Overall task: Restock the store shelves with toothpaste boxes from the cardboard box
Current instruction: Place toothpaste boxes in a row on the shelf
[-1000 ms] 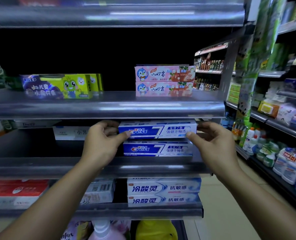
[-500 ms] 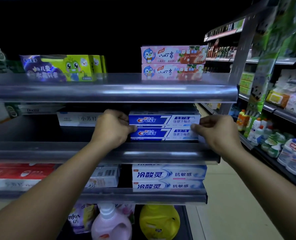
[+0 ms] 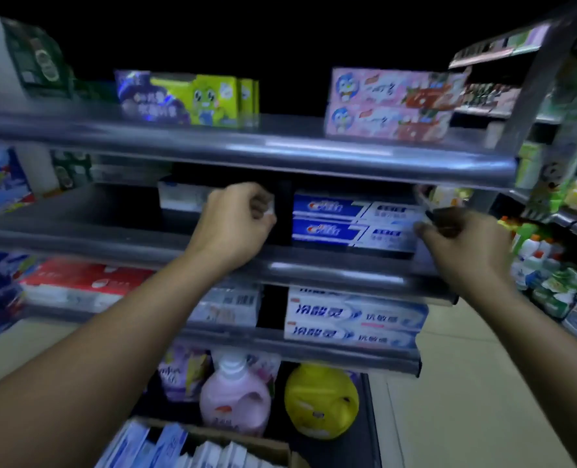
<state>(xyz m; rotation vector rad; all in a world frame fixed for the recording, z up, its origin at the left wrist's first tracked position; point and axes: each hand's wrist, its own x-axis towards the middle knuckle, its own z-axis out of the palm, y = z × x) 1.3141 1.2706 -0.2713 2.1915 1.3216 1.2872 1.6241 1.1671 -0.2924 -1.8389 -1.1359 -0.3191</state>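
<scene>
— Stock, middle shelf (image 3: 78,236)?
— Two blue toothpaste boxes (image 3: 334,219), stacked flat one on the other, at 3 o'clock from the left hand (image 3: 236,228).
— Hands?
— Left hand: fingers curled in, holding nothing, apart from the stack. Right hand (image 3: 466,248): at 3 o'clock of the stack, fingers (image 3: 424,228) bent by its end. Blurred, so I cannot tell whether they touch it.
— Cardboard box (image 3: 256,445)?
— At 6 o'clock in the view, open, with blue-and-white cartons (image 3: 165,444) inside.
</scene>
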